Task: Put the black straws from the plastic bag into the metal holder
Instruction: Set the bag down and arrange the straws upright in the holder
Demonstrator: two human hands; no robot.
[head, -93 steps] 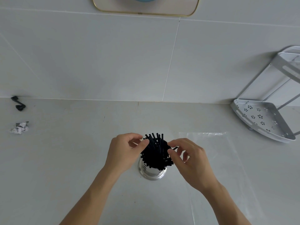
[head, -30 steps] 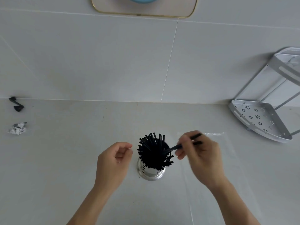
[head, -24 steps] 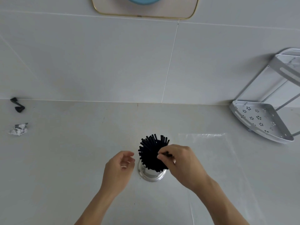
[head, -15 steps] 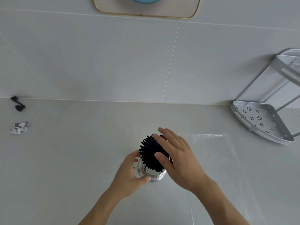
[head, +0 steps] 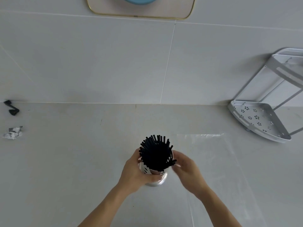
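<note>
The grey counter (head: 65,161) fills the lower part of the view & meets a tiled wall (head: 98,63) behind it. A tray w/ a gold rim (head: 188,15) shows at the top edge, same as before. A white corner rack (head: 260,120) sits at the far right, not moved. The clear plastic bag (head: 218,169) lies flat on the counter, just right of the holder, same spot as half a sec ago.

The left hand (head: 132,172) now wraps its fingers & thumb round the left side of the metal holder (head: 155,179). Half a sec ago it only touched the holder low down; now it holds it higher & firmer. The right hand (head: 186,167) was flat on top of the straws half a sec ago. Now it has come off the top & sits at the right side of the holder. It is blurry, so cannot tell if its fingers hold the holder or only touch it.

The black straws (head: 155,153) all stand in the metal holder, near the middle of the counter, tops fanned out. About a sec ago one straw was still in the right hand; now none is.

At the far left lie a crumpled bit of paper (head: 13,132) & a small black thing (head: 11,108), both not moved
</note>
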